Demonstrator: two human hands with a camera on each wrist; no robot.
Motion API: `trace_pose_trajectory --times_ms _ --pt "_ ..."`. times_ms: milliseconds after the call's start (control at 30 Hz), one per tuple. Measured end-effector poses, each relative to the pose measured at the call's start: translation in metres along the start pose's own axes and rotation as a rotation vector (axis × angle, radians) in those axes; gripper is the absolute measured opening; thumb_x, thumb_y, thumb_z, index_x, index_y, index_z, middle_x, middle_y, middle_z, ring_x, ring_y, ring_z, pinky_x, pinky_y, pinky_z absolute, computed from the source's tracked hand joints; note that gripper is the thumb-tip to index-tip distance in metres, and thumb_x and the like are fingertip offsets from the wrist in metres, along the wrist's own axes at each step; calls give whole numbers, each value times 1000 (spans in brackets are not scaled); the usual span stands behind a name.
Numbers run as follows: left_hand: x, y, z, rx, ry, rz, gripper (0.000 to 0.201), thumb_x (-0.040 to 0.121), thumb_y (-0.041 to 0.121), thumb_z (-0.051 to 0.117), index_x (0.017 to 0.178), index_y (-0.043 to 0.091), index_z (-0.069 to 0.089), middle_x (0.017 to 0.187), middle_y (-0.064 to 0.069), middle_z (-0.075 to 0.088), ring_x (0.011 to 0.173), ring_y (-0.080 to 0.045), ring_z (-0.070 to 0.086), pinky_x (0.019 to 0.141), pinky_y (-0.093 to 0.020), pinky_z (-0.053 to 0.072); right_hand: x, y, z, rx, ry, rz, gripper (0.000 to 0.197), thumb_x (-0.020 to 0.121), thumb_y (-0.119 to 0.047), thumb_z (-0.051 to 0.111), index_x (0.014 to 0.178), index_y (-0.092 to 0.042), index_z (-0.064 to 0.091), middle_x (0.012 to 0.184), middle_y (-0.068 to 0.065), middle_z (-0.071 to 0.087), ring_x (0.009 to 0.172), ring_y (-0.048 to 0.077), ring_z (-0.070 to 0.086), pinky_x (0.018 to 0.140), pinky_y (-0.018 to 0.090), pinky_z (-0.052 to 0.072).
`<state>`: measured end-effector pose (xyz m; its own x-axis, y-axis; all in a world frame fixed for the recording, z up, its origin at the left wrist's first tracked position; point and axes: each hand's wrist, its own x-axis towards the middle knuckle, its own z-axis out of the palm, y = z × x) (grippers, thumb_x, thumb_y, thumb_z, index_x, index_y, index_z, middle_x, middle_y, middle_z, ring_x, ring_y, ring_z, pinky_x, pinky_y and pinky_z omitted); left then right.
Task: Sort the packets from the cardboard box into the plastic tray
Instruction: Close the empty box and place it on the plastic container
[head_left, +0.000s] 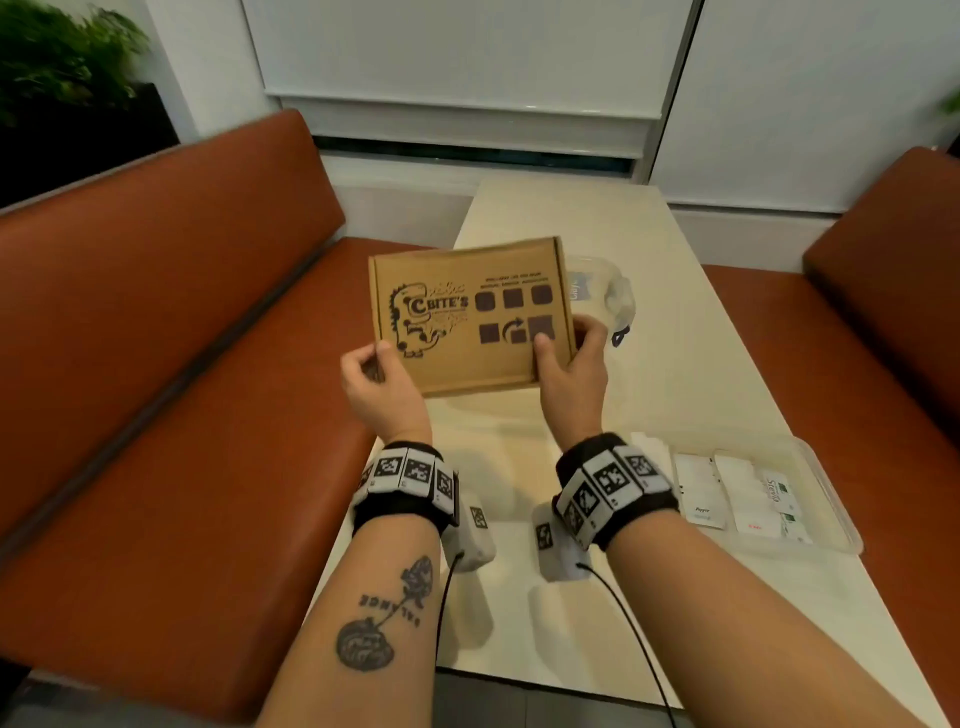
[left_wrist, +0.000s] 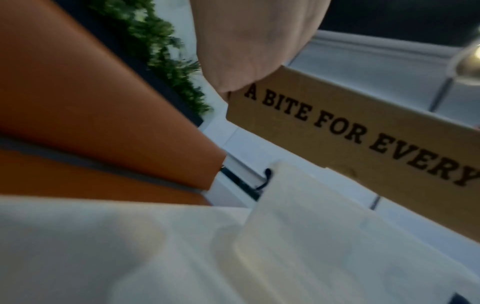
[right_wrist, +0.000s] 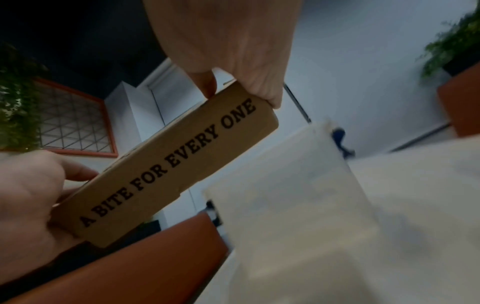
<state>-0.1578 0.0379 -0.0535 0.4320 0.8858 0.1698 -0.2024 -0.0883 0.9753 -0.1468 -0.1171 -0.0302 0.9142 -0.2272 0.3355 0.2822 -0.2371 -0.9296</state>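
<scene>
Packets (head_left: 740, 496), white sachets with a few printed labels, lie in rows inside the clear plastic tray (head_left: 831, 499) at the near right of the pale table (head_left: 675, 374). Above the table's middle, the closed cardboard box (head_left: 467, 312) is held in the air, lid printed with a dinosaur logo; whatever it contains is hidden. The left hand (head_left: 376, 379) pinches its near left corner, thumb on top, and the right hand (head_left: 571, 369) pinches its near right corner, thumb on the lid and fingers wrapped round the side. Behind the box sits a clear lidded container (head_left: 602, 286), contents unclear.
</scene>
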Motion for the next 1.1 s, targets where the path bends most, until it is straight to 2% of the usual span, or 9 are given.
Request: trace_pose_trajectory --times_ms 167,300,400,533,600,667,833,967,1100 --pt "14 30 55 52 -237 155 16 94 14 51 103 6 61 110 -11 62 99 -22 59 87 -34 50 66 -13 -21 -149 10 19 56 96 -23 48 146 -12 26 142 7 41 130 19 38 111 33 30" --pt "35 40 96 223 -406 251 29 97 15 45 120 7 61 120 -11 58 105 -18 55 92 -27 44 114 -5 -25 -266 -37 73 55 98 -24 42 148 -9 24 139 15 41 130 27 37 108 34 30" --pt "46 35 118 327 -549 227 36 100 16 38 130 8 57 128 -9 59 116 -22 54 102 -35 43 138 4 -19 -338 -73 110 48 98 -23 40 141 -2 32 134 19 43 124 32 42 105 40 36" --pt "51 18 135 384 -648 209 30 101 17 37 116 12 63 102 3 64 98 -22 55 85 -24 43 154 22 -13 -375 -78 149 48 99 -24 39 140 1 32 136 19 41 125 29 41 105 36 36" --pt "51 11 141 445 -686 245 35 102 14 35 128 11 58 114 -4 64 104 -24 55 80 -16 37 156 30 -12 -394 -81 167 49 100 -24 39 142 -1 29 138 19 39 126 28 39 108 37 34" --pt "51 5 145 512 -708 257 41 102 12 33 141 15 45 132 -11 57 118 -26 53 86 -13 35 156 37 -10 -395 -99 186 51 100 -25 37 146 -7 26 137 18 37 124 28 41 108 37 35" --pt "49 -3 157 632 -702 296 42 101 17 35 142 16 43 125 -14 59 108 -30 58 94 -42 51 157 47 -2 -397 -94 194 48 98 -24 37 145 -21 35 137 12 34 118 24 45 106 32 39" --pt "44 -13 161 689 -615 343 44 101 25 36 143 14 42 120 -17 56 111 -31 51 93 -38 44 157 50 2 -625 -96 115 46 98 -27 35 143 -25 39 142 21 36 129 33 32 111 40 29" --pt "43 -17 166 665 -550 323 42 99 24 38 140 16 47 107 -16 54 104 -30 49 85 -38 45 159 50 5 -700 -89 61 45 97 -27 36 142 -23 42 131 23 48 119 34 41 107 40 34"
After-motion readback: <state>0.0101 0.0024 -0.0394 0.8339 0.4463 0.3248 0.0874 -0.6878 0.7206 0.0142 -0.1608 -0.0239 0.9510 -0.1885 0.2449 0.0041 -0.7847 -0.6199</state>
